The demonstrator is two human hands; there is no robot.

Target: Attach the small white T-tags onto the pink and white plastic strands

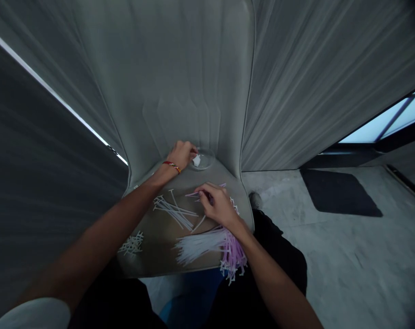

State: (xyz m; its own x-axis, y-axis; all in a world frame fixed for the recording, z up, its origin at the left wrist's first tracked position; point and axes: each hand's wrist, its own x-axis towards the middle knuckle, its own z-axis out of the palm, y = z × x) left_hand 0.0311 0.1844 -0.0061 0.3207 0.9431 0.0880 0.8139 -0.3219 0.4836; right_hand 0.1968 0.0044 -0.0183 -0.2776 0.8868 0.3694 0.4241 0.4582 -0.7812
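My left hand (183, 153) is at the back of the chair seat, its fingers closed on a small white piece (196, 160) at the left rim of a clear round dish (207, 161). Nearer and to the right, my right hand (214, 199) has its fingers pinched around thin pinkish sticks (192, 194). Loose white sticks with small T-shaped ends (175, 212) lie left of that hand. Below it rests a big bundle of white sticks (198, 246) with pink ends (233, 256). A pile of short white pieces (132, 244) sits at the front left.
The grey chair (173, 59) has a tall backrest against panelled walls. My dark-clothed legs flank the seat front, with something blue (190, 297) below. A dark mat (340, 192) lies on the pale floor at right.
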